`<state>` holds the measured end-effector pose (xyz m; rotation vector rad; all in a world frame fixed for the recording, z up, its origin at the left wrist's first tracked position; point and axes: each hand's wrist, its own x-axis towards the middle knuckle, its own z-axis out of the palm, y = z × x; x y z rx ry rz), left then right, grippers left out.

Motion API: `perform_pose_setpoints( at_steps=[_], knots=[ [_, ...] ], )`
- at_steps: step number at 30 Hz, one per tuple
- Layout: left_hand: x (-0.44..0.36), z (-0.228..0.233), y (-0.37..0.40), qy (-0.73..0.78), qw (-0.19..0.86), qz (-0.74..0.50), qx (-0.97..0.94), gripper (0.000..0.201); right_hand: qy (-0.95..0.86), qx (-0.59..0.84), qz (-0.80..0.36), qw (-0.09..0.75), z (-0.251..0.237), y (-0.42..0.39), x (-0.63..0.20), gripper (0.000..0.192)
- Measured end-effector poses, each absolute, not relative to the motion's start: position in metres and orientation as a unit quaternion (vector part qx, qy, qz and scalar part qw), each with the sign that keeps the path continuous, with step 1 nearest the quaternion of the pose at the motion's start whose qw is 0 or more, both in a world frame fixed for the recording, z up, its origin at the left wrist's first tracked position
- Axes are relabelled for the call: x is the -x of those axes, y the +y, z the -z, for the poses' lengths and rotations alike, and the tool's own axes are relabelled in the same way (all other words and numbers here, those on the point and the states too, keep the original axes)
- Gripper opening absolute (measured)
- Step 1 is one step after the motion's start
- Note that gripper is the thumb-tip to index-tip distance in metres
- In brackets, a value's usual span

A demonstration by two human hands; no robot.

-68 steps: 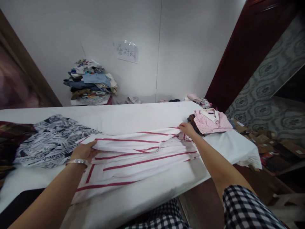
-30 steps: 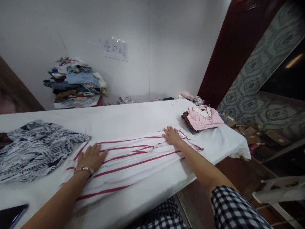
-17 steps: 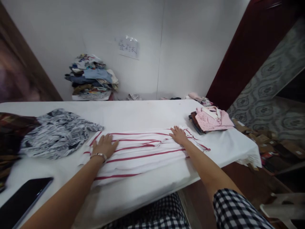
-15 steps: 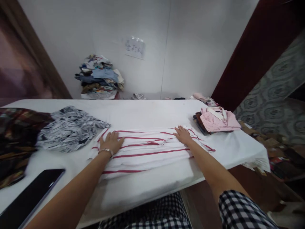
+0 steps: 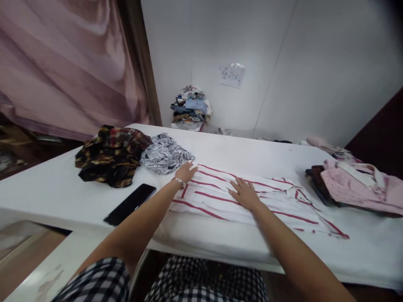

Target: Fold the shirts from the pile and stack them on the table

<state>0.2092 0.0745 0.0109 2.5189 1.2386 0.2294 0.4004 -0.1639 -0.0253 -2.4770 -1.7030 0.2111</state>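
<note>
While both hands lie on it, the white shirt with red stripes [image 5: 252, 197] rests flat on the white table [image 5: 63, 184], spread lengthwise from near the middle of the near edge toward the right, its narrow right end trailing off toward the table's right side. The left hand [image 5: 186, 172] sits on the shirt's left end, palm down, fingers extended and released, gripping nothing; a metal bracelet [image 5: 179, 181] circles that wrist. The right hand [image 5: 244, 193] lies palm down on the shirt's middle portion, fingers spread and flat against the cloth, likewise grasping nothing (no fabric is pinched between the digits of either hand). The two hands are near each other, the left slightly farther from the wearer. Just beyond the left hand lies a crumpled black-and-white printed garment [image 5: 164, 153], its edge just beside the shirt's left end. Touching that garment on its left is a dark plaid garment [image 5: 110, 155], also crumpled. A black phone [image 5: 130, 204] lies face up on the table near the front edge, left of the left forearm and apart from the shirt. At the right side of the table sits a stack of folded clothes topped by a pink garment [image 5: 359, 184], well apart from both hands. Against the far wall stands a pile of mixed clothes [image 5: 190, 108], with a paper sign [image 5: 232, 75] fixed to the wall above and to its right. A pink curtain [image 5: 69, 63] hangs at upper left.
</note>
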Motion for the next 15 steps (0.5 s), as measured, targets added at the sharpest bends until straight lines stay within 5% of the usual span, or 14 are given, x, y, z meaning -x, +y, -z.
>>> perform_pose_setpoints(
  at_steps=[8,15],
  knots=[
    [-0.154,-0.008,0.073,0.538,0.177,-0.049,-0.823,0.060,-0.562,0.823,-0.057,0.057,0.029,-0.166,-0.404,0.061],
    [-0.185,-0.011,0.079,0.521,0.193,-0.018,-0.831,0.033,-0.566,0.820,-0.051,0.068,0.031,-0.166,-0.403,0.059]
  ],
)
